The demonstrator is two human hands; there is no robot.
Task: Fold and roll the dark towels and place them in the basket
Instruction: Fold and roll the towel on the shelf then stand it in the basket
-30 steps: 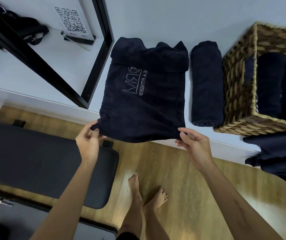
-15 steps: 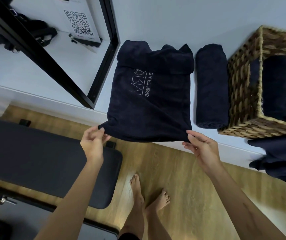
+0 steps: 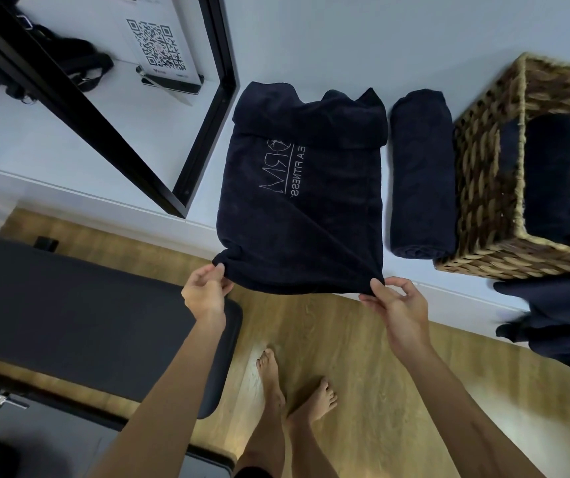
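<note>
Pinched between thumb and fingers, both near corners of the folded towel (image 3: 302,201) are held — left hand (image 3: 206,289) on the lower-left corner, right hand (image 3: 399,307) on the lower-right. Each hand is closed only at the fingertips; the remaining fingers curl loosely. The towel lies at centre frame on the white surface (image 3: 328,46), its near edge lifted slightly off the ledge and overhanging the wooden floor (image 3: 362,357). Pale lettering shows on its top face; the far end is bunched and rumpled.

Just right of it, apart by a narrow strip of white, lies a rolled towel (image 3: 421,174) — lengthwise, spiral end toward the camera. Right again, nearly touching the roll, stands the woven basket (image 3: 480,188) at the right edge of frame, with dark rolled towels (image 3: 552,177) inside it. Below the basket, lower right, a loose heap of dark towels (image 3: 559,319) hangs over the ledge.

Upper left: a black-framed mirror (image 3: 207,139), and a card with a QR code (image 3: 157,46) seen within it. Left of centre, a black padded bench (image 3: 87,312). Bare feet (image 3: 293,395) at bottom centre on the floor.
</note>
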